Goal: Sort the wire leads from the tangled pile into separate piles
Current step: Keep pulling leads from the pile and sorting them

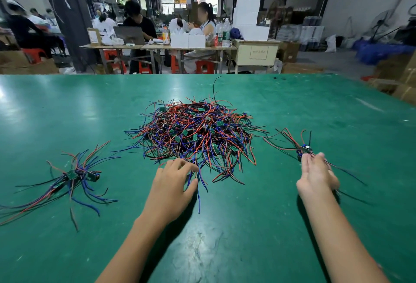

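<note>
Your left hand (173, 181) pinches a lead at the near edge of the tangled pile (195, 134), mid-surface (67, 107). Your right hand (316, 175) grips a bundle (301, 145) toward the right edge. The smaller pile (74, 177) lies left. No writing is legible.

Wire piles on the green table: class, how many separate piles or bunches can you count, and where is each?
3. The big tangled pile lies mid-table; a small sorted pile lies to its left; a small bunch sits at the right hand.
</note>
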A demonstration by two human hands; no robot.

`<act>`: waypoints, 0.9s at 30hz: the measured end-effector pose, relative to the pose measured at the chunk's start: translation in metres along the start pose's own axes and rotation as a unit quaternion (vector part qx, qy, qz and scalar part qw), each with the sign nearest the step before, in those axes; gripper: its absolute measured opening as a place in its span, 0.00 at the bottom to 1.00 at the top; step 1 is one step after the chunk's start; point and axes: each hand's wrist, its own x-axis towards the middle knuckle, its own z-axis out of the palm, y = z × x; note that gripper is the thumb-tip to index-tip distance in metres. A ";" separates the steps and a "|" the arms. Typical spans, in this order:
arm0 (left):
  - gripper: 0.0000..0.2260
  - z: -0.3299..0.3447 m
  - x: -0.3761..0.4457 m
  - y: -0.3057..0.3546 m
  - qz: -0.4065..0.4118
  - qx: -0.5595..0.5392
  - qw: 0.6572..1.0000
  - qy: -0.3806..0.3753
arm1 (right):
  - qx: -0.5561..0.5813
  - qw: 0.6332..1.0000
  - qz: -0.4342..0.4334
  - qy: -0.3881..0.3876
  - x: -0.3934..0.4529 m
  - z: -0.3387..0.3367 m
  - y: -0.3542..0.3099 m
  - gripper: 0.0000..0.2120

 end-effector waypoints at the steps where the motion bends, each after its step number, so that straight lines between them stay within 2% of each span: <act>1: 0.09 0.001 -0.001 0.001 0.003 0.005 1.000 -0.014 | 0.009 1.000 0.006 -0.002 0.001 0.001 -0.001 0.09; 8: 0.09 0.002 -0.003 0.001 -0.012 -0.053 0.997 -0.048 | 0.128 0.988 0.046 -0.076 0.006 0.007 -0.017 0.09; 10: 0.09 0.001 -0.003 0.003 -0.022 -0.089 0.995 -0.049 | 0.097 0.985 0.091 -0.113 0.007 0.002 -0.018 0.07; 13: 0.11 0.002 -0.002 0.004 -0.042 -0.131 0.990 -0.030 | 0.011 0.983 0.123 -0.136 0.005 -0.002 -0.013 0.12; 16: 0.13 0.004 -0.002 0.004 -0.069 -0.154 0.986 -0.007 | -0.004 0.981 0.110 -0.158 -0.001 0.006 -0.015 0.04; 19: 0.14 0.005 -0.001 0.001 -0.094 -0.156 0.983 0.012 | 0.009 0.979 0.127 -0.157 -0.003 0.009 -0.020 0.08; 21: 0.14 0.006 -0.001 0.000 -0.099 -0.155 0.983 0.021 | 0.009 0.971 0.182 -0.157 -0.010 0.007 -0.021 0.09; 24: 0.13 0.006 -0.002 0.002 -0.113 -0.149 0.982 0.027 | 0.043 0.949 0.261 -0.170 -0.021 0.003 -0.019 0.19; 27: 0.10 0.005 -0.002 0.004 -0.127 -0.129 0.983 0.027 | 0.104 0.943 0.271 -0.165 -0.022 0.001 -0.021 0.20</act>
